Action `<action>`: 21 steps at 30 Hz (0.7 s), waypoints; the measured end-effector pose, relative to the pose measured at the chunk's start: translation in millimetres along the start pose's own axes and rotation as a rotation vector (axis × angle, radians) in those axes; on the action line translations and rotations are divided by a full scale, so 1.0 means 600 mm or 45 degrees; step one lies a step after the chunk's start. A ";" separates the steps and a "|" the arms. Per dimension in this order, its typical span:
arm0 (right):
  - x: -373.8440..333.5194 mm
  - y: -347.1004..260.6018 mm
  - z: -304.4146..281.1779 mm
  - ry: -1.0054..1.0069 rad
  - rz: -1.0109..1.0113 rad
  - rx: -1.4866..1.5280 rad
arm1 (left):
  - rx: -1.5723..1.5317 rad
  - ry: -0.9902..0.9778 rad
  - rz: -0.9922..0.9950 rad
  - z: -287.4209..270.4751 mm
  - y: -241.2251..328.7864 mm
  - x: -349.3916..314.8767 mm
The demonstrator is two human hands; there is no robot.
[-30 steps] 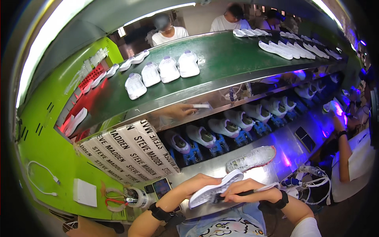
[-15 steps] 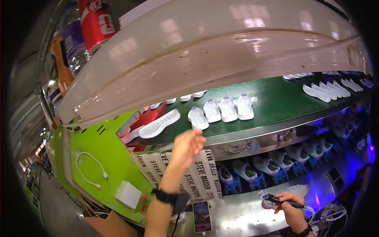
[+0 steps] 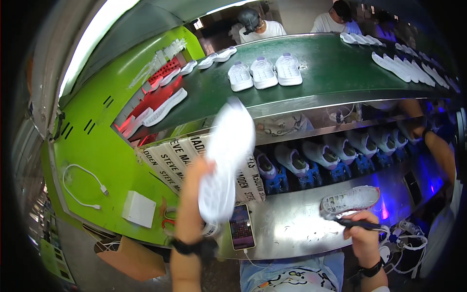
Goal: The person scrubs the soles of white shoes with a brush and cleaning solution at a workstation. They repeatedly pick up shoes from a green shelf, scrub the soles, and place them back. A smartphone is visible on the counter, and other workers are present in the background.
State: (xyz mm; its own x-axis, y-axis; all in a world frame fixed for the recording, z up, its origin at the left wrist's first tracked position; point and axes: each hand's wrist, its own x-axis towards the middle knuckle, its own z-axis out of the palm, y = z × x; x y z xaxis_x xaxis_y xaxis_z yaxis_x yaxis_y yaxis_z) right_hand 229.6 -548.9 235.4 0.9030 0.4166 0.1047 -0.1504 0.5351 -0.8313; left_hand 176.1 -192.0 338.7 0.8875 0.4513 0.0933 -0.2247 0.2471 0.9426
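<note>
Left fingers: clamped on the lower end of a white sole (image 3: pixel 224 163); only the thumb side of the left hand (image 3: pixel 197 170) shows, the rest is behind the sole.
Sole: held up, long axis nearly upright and tilted a little right at the top, blurred, in front of the belt's near edge and the printed boxes (image 3: pixel 170 163).
Left wrist: black band (image 3: pixel 192 246), forearm coming up from the lower edge.
Right fingers: closed around a dark pen-like tool (image 3: pixel 360 224) that lies nearly level, its tip pointing left.
Right hand (image 3: pixel 362 236): over the steel worktop (image 3: pixel 292 228) near its front edge, watch (image 3: pixel 372 268) on the wrist.
Shoe: a white upper (image 3: pixel 350 200) lies on its side on the worktop, just above the tool; whether they touch I cannot tell.
Phone (image 3: pixel 242 226): flat on the worktop's left end, screen lit, just below the sole.
Lower shelf: a row of white shoes on blue holders (image 3: pixel 311 158) behind the worktop.
Belt (image 3: pixel 331 73): green, carrying three white uppers (image 3: pixel 265 73) side by side and rows of soles (image 3: pixel 404 65) toward the right end.
Green panel (image 3: pixel 97 155): left of the worktop, with a white cable (image 3: pixel 80 185) and a white box (image 3: pixel 139 209).
Others: two people (image 3: pixel 255 24) stand beyond the belt's far edge; another's forearm (image 3: pixel 438 151) reaches in at the right.
</note>
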 end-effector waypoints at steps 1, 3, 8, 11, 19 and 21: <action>-0.005 0.005 0.013 -0.168 0.105 -0.037 | -0.294 0.030 -0.150 -0.002 -0.056 -0.045; -0.006 0.018 0.057 -0.482 0.336 -0.227 | -0.527 -0.261 -0.516 -0.016 -0.175 -0.118; 0.016 0.107 0.064 -0.233 -0.390 -1.024 | -1.455 -0.319 -0.951 0.013 -0.411 -0.175; -0.004 0.094 0.059 -0.575 -0.248 -0.882 | -0.998 -0.153 -0.940 0.031 -0.409 -0.172; 0.012 0.079 0.059 -0.669 0.140 -0.782 | -1.402 -0.358 -0.709 0.045 -0.412 -0.138; 0.026 0.078 0.048 -0.810 0.142 -0.773 | -1.314 -0.526 -0.734 0.039 -0.400 -0.128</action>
State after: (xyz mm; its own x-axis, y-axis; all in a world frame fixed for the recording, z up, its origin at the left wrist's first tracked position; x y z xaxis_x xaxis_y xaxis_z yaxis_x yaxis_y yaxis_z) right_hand 225.3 -495.9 213.6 0.4738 0.8695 0.1394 0.1784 0.0603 -0.9821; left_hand 171.3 -306.1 113.0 0.9791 -0.2023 0.0208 0.1938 0.9592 0.2060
